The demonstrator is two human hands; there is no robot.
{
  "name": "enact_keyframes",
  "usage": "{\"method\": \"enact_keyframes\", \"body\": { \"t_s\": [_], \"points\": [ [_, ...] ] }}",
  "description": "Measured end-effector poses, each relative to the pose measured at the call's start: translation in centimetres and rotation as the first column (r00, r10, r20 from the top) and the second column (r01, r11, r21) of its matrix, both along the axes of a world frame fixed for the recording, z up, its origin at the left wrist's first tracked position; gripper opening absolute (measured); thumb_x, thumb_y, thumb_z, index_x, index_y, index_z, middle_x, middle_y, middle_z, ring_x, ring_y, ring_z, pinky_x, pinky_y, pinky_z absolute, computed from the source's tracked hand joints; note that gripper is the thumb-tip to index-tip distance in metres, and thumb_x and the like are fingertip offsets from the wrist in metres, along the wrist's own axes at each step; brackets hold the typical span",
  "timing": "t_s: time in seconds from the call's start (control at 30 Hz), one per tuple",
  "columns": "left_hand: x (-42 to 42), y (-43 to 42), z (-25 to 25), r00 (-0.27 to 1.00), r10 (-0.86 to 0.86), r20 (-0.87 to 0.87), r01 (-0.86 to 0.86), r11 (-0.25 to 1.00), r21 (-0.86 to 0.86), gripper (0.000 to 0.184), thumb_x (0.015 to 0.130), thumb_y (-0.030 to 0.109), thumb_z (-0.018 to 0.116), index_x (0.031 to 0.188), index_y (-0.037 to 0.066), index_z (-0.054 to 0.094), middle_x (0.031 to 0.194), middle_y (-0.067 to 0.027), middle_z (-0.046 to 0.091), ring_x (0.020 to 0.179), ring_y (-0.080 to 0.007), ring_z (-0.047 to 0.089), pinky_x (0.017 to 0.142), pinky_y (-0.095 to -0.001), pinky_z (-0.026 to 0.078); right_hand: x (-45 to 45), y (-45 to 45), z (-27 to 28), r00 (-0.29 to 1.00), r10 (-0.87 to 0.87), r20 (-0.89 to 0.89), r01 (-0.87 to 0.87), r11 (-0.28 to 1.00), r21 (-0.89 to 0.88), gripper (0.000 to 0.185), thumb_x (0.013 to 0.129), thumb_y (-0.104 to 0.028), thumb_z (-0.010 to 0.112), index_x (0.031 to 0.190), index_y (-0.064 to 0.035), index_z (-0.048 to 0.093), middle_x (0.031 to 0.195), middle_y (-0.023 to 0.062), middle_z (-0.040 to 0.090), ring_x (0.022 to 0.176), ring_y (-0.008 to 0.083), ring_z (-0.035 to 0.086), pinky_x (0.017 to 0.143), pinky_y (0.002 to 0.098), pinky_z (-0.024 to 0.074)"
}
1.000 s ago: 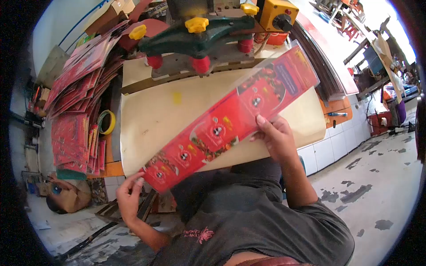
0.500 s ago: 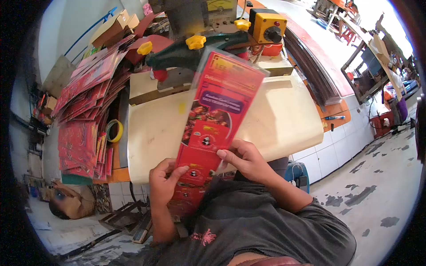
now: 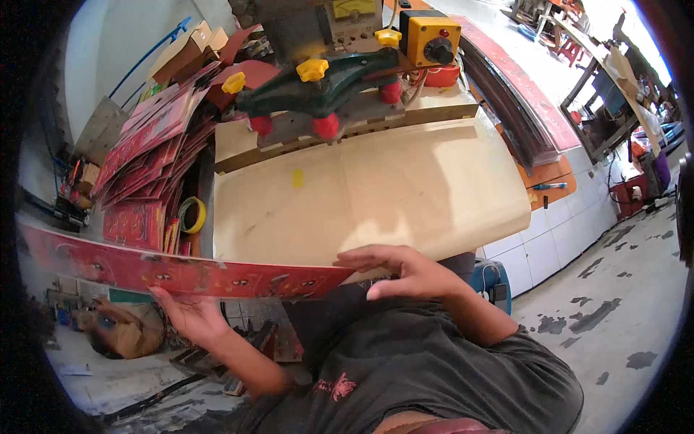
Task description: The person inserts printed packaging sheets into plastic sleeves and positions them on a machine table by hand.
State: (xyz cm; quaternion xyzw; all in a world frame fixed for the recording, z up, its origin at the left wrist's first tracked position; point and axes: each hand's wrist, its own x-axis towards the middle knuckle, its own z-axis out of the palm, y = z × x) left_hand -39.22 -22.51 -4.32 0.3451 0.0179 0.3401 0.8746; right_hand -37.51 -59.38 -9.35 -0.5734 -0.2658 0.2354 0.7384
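Note:
A long red printed plastic sheet (image 3: 217,275) is held tilted nearly edge-on, stretching from the far left to the front of the worktable. My left hand (image 3: 195,316) grips its lower edge near the middle, with some fingers hidden behind it. At the sheet's right end, my right hand (image 3: 405,271) has its fingers stretched out and thumb apart; its fingertips are beside that end, and contact is hard to tell. Beyond the hands lies a cream cover sheet (image 3: 383,188) on the worktable, under a dark green press frame (image 3: 318,90) with yellow knobs and red feet.
Red printed sheets (image 3: 152,152) are piled at the left, beside a yellow tape roll (image 3: 191,215). A yellow control box (image 3: 431,40) stands at the back. More flat sheets (image 3: 517,101) are stacked at the right, near a blue pen (image 3: 549,186). Another person (image 3: 130,329) is low at the left.
The red sheet has swung from upright in both hands to a sideways tilt toward the left. My left hand moved left and down with it; my right hand has opened.

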Motion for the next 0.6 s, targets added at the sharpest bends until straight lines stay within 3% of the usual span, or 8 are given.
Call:
{"method": "enact_keyframes", "body": {
  "t_s": [0.03, 0.1, 0.23, 0.3, 0.37, 0.4, 0.53, 0.6],
  "points": [
    [0.2, 0.0, -0.1, 1.0, 0.001, 0.001, -0.001, 1.0, -0.001, 0.052, 0.1, 0.023, 0.068, 0.146, 0.006, 0.05, 0.145, -0.0097, 0.058, 0.129, -0.0246, 0.056, 0.114, -0.047, 0.042, 0.1, -0.3, 0.2, 1.0, 0.001, 0.001, -0.001, 1.0, -0.001, 0.063, 0.095, -0.021, 0.074, 0.148, -0.001, 0.047, 0.143, 0.0182, 0.059, 0.132, 0.0268, 0.057, 0.111, 0.0412, 0.0448],
    [0.6, 0.0, -0.6, 0.999, -0.028, 0.042, 0.03, 0.998, -0.049, 0.05, 0.102, 0.024, 0.065, 0.146, 0.005, 0.05, 0.147, -0.0102, 0.056, 0.131, -0.025, 0.055, 0.117, -0.0489, 0.039, 0.4, -1.3, 0.6, 0.904, 0.077, -0.42, 0.027, 0.971, 0.236, 0.065, 0.093, -0.016, 0.075, 0.149, -0.0008, 0.045, 0.141, 0.0179, 0.06, 0.132, 0.0264, 0.057, 0.11, 0.0409, 0.0454],
    [1.7, -1.8, -0.5, 0.987, -0.101, 0.125, 0.108, 0.993, -0.047, 0.049, 0.102, 0.021, 0.064, 0.146, 0.004, 0.05, 0.146, -0.0105, 0.057, 0.13, -0.0233, 0.055, 0.116, -0.0463, 0.041, 0.4, -2.1, -0.9, 0.978, -0.016, -0.206, 0.052, 0.984, 0.172, 0.064, 0.093, -0.018, 0.076, 0.147, -0.0011, 0.047, 0.136, 0.0148, 0.063, 0.124, 0.0231, 0.061, 0.104, 0.0366, 0.0486],
    [2.3, -4.0, -0.4, 0.99, 0.128, -0.061, -0.133, 0.988, -0.082, 0.045, 0.103, 0.019, 0.063, 0.144, 0.004, 0.052, 0.144, -0.0099, 0.058, 0.128, -0.0204, 0.058, 0.112, -0.0404, 0.046, 0.0, -2.2, -0.4, 0.963, -0.028, -0.267, 0.056, 0.994, 0.096, 0.06, 0.095, -0.018, 0.074, 0.146, -0.0005, 0.048, 0.135, 0.0138, 0.064, 0.121, 0.0216, 0.063, 0.103, 0.0363, 0.049],
    [2.7, -4.4, -1.9, 0.999, 0.02, -0.037, -0.023, 0.997, -0.07, 0.042, 0.103, 0.017, 0.063, 0.141, 0.004, 0.054, 0.142, -0.0094, 0.06, 0.125, -0.0188, 0.059, 0.109, -0.0377, 0.049, 0.0, -2.1, 0.3, 0.946, -0.046, -0.322, 0.056, 0.998, 0.02, 0.056, 0.096, -0.019, 0.073, 0.144, 0.0001, 0.049, 0.135, 0.0129, 0.064, 0.118, 0.0201, 0.064, 0.102, 0.036, 0.0495],
    [2.8, -4.7, -2.3, 0.996, -0.087, -0.012, 0.086, 0.995, -0.057, 0.039, 0.103, 0.016, 0.062, 0.139, 0.003, 0.055, 0.139, -0.0088, 0.062, 0.122, -0.0173, 0.061, 0.106, -0.0349, 0.051, 0.1, -2.0, 0.4, 0.932, -0.166, -0.322, 0.181, 0.983, 0.016, 0.051, 0.098, -0.018, 0.069, 0.142, 0.0009, 0.051, 0.133, 0.0121, 0.065, 0.115, 0.0189, 0.065, 0.101, 0.0353, 0.0499],
    [3.5, -2.8, -1.5, 0.972, 0.085, -0.217, -0.055, 0.988, 0.144, 0.036, 0.099, 0.016, 0.067, 0.132, 0.003, 0.061, 0.128, -0.0094, 0.068, 0.11, -0.0154, 0.067, 0.096, -0.0321, 0.056, 1.2, -4.6, -0.2, 0.796, -0.496, -0.348, 0.56, 0.821, 0.11, 0.041, 0.104, -0.018, 0.061, 0.137, 0.0045, 0.053, 0.129, 0.0125, 0.066, 0.111, 0.0181, 0.066, 0.1, 0.0343, 0.0504],
    [3.8, -1.2, -1.1, 0.956, 0.173, -0.237, -0.138, 0.978, 0.158, 0.036, 0.098, 0.019, 0.07, 0.129, 0.002, 0.063, 0.125, -0.0092, 0.069, 0.105, -0.0145, 0.069, 0.091, -0.0303, 0.057, 1.9, -7.1, 1.1, 0.732, -0.638, -0.24, 0.674, 0.729, 0.119, 0.04, 0.105, -0.018, 0.058, 0.137, 0.0058, 0.053, 0.128, 0.0132, 0.066, 0.114, 0.0183, 0.065, 0.101, 0.0338, 0.05]
  ]
}}
